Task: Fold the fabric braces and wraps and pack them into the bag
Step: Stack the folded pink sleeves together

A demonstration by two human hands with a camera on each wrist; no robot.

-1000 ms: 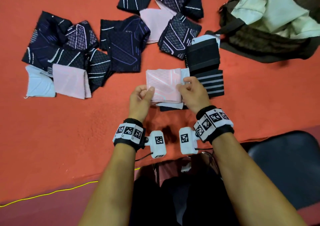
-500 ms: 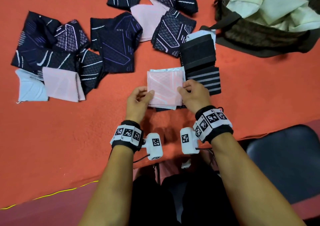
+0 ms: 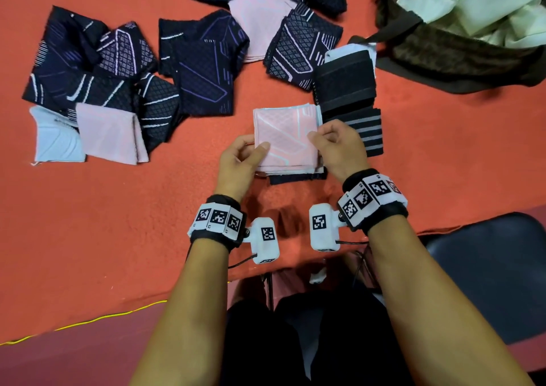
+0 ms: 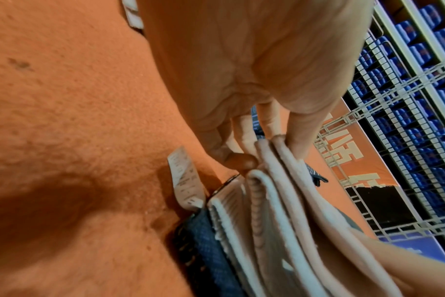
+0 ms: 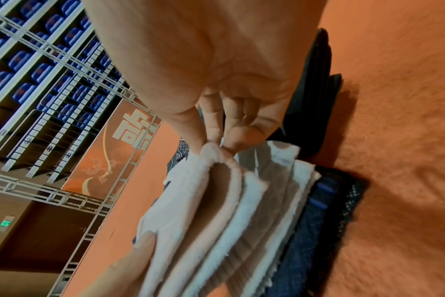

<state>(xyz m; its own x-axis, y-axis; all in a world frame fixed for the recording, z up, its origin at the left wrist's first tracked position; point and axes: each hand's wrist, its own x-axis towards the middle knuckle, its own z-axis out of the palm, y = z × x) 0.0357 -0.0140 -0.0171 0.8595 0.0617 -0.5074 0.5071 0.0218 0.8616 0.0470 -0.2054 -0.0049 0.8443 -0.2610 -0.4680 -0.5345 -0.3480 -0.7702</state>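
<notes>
1. The orange counter (image 3: 88, 238) carried everything.
2. The open bag (image 3: 461, 57) lay at the far right.
3. Dark patterned braces (image 3: 204, 69) were scattered far and left.
4. The folded pink wrap (image 3: 285, 137) topped a near-centre stack.
5. The left hand (image 3: 237, 165) pinched its left edge.
6. The right hand (image 3: 336, 146) pinched its right edge.
</notes>
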